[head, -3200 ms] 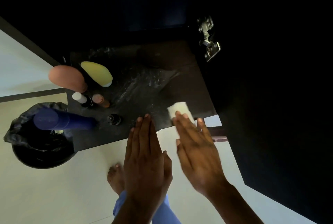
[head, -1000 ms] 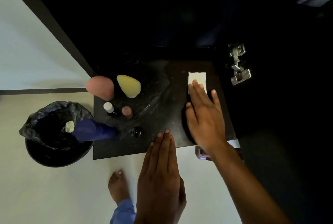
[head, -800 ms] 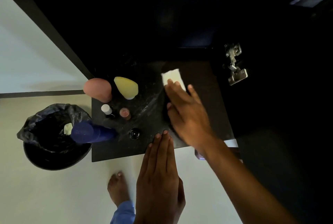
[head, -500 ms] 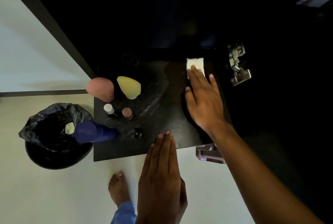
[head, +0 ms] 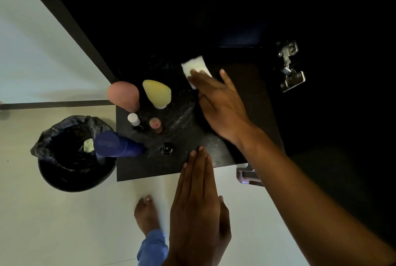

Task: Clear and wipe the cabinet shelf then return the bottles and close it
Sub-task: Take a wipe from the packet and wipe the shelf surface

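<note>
White cloth (head: pixel 196 67) partly under right hand (head: pixel 222 105), cabinet interior dark

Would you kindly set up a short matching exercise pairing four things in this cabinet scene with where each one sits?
Things:
1. white wipe
2. blue bottle
3. left hand
4. bin

Places:
A. on the floor, left of the shelf
B. fingertips at the shelf's front edge
C. under the right hand's fingers
D. at the shelf's front left corner

Pairs: 1-C, 2-D, 3-B, 4-A

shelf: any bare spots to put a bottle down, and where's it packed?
Bare: shelf right of the right hand, toward the hinge, and the front strip left of the left hand. Packed: left end, from pink bottle to blue bottle.
</note>
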